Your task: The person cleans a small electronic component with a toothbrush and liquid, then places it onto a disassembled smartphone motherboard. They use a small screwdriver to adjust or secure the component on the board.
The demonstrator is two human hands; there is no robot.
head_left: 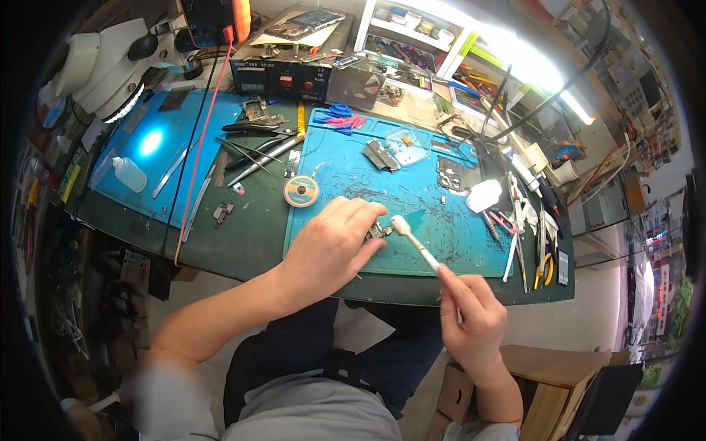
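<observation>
My left hand [331, 246] rests at the front of the blue repair mat [467, 246], fingers curled round a small circuit board [376, 230] whose right end shows. My right hand [471, 320] grips a slim white brush [419, 247] by its handle; the pale head is just right of the board, whether touching I cannot tell. Left of my fingers lies an orange-labelled wire spool [301, 191]. Farther back on the mat are a metal part [380, 154] and a clear plastic box [411, 147].
A second blue mat [125, 191] holds a squeeze bottle [129, 172], under a microscope [95, 62]. Tweezers and knives [257, 154] lie mid-left; pliers [545, 270] and tools crowd the right edge. A powered box [276, 81] and shelves [412, 37] stand behind. Cables [202, 132] hang across the left.
</observation>
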